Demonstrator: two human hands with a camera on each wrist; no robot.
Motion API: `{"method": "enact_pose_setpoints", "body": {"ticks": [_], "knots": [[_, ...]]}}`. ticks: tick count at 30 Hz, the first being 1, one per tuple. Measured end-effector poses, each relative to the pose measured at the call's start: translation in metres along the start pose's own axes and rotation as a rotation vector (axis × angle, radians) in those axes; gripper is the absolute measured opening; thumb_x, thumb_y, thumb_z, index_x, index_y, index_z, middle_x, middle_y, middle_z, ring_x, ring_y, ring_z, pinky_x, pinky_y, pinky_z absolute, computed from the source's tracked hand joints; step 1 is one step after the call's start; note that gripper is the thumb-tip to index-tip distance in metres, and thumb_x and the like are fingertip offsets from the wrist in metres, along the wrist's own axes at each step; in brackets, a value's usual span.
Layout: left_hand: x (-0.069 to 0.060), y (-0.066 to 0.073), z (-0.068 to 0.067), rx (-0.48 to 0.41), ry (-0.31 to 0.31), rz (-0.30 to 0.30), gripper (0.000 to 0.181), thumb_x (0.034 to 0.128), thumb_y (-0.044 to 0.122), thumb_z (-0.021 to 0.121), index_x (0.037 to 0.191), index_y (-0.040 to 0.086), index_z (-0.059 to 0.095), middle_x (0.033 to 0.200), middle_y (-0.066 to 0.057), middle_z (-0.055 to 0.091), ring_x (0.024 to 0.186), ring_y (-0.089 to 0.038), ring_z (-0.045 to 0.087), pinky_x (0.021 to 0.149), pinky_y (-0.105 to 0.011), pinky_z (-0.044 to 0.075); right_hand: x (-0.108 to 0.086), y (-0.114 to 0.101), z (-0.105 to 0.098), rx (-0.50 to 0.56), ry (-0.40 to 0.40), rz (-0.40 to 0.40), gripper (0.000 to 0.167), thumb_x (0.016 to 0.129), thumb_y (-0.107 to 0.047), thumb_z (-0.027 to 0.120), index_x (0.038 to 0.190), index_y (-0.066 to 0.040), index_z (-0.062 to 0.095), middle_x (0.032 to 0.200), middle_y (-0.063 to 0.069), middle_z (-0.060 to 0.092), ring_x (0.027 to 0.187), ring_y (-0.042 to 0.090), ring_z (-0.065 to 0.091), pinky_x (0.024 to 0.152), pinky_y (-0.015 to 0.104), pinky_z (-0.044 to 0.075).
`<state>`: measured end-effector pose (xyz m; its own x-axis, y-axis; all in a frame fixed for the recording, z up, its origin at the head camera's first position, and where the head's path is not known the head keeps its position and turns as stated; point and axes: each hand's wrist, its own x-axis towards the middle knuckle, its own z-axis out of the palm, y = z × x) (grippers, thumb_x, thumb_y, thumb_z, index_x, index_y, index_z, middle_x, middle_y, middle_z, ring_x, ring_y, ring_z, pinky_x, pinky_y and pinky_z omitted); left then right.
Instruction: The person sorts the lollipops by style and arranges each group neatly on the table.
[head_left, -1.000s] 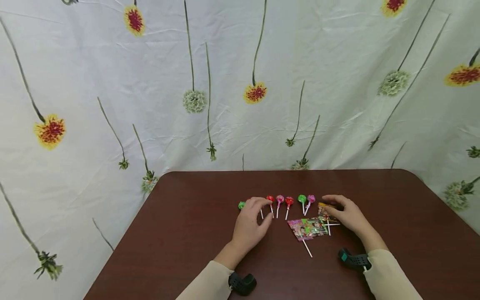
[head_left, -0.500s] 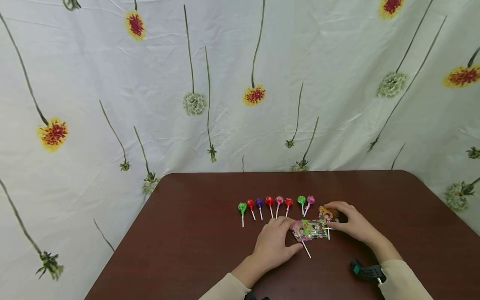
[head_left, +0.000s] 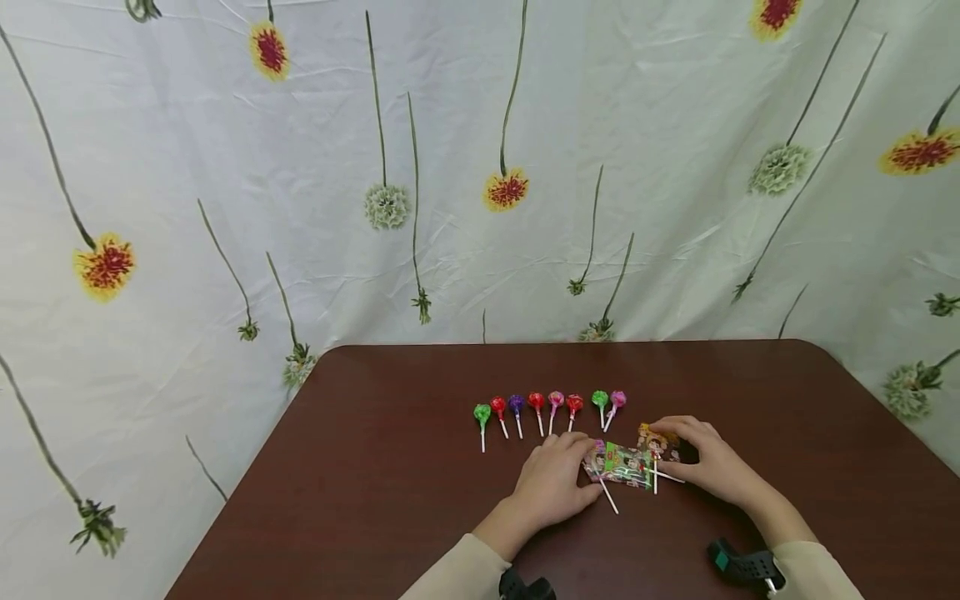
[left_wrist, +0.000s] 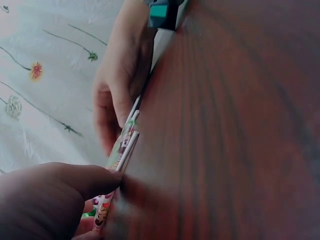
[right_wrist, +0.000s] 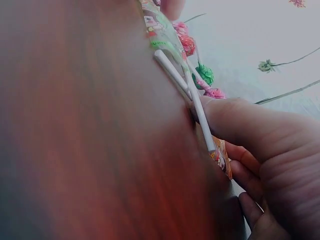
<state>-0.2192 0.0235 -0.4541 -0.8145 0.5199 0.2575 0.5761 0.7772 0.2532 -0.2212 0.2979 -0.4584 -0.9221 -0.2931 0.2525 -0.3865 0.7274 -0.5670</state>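
Three flat lollipops in printed wrappers lie side by side on the brown table: a pink-wrapped lollipop (head_left: pixel 596 458), a green-wrapped lollipop (head_left: pixel 628 465) and an orange-wrapped lollipop (head_left: pixel 657 442). Their white sticks point toward the person or to the right. My left hand (head_left: pixel 551 482) holds the pink-wrapped lollipop's left end between thumb and fingers, covering part of it. On the other side, my right hand (head_left: pixel 712 463) grips the orange-wrapped lollipop, its thumb (right_wrist: pixel 230 117) by the crossing sticks. In the left wrist view, the wrappers lie almost edge-on between both hands.
Behind the wrappers runs a row of round lollipops, from a green lollipop (head_left: pixel 482 413) at the left to a pink lollipop (head_left: pixel 618 399) at the right. A gap splits the row. A white flowered cloth (head_left: pixel 450 250) hangs behind the brown table (head_left: pixel 360 467).
My left hand has come from over the round lollipops to the pink-wrapped lollipop's left end. My right hand has moved nearer the person, and the orange-wrapped lollipop has shifted the same way.
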Motion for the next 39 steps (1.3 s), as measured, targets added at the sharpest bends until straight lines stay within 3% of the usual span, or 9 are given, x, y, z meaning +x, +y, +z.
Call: {"method": "enact_pose_setpoints", "body": {"ticks": [14,26,35,39], "knots": [[0.004,-0.003,-0.002,-0.026,-0.007,0.008,0.045,0.0878,0.043,0.073,0.126,0.02,0.068,0.125,0.004,0.062,0.11,-0.014,0.06,0.09,-0.032,0.051,-0.003,-0.008,0.004,-0.091,0.01,-0.024,0.067,0.078,-0.035,0.084,0.135,-0.012,0.059,0.136,0.014,0.053,0.118,0.03,0.042,0.089,0.053,0.041],[-0.001,-0.008,-0.005,-0.066,-0.037,0.027,0.045,0.085,0.04,0.077,0.123,0.017,0.069,0.123,0.004,0.061,0.108,-0.013,0.059,0.083,-0.026,0.052,-0.004,-0.007,0.007,-0.086,0.059,0.009,0.056,0.084,-0.03,0.08,0.133,-0.01,0.061,0.13,0.011,0.06,0.117,0.031,0.047,0.091,0.053,0.042],[-0.011,-0.016,-0.015,0.015,0.013,0.084,0.042,0.084,0.041,0.077,0.119,0.018,0.071,0.119,0.004,0.064,0.104,-0.015,0.059,0.083,-0.027,0.051,-0.005,-0.007,0.009,-0.113,0.094,-0.006,0.054,0.081,-0.022,0.081,0.13,-0.008,0.063,0.124,0.011,0.062,0.11,0.029,0.049,0.086,0.051,0.046],[-0.015,-0.02,-0.017,0.038,0.004,0.096,0.044,0.0832,0.041,0.077,0.12,0.018,0.071,0.12,0.004,0.065,0.103,-0.015,0.058,0.083,-0.027,0.051,-0.006,-0.006,0.008,-0.13,0.111,-0.011,0.053,0.081,-0.02,0.081,0.13,-0.007,0.064,0.121,0.01,0.063,0.107,0.027,0.051,0.084,0.05,0.047]]}}
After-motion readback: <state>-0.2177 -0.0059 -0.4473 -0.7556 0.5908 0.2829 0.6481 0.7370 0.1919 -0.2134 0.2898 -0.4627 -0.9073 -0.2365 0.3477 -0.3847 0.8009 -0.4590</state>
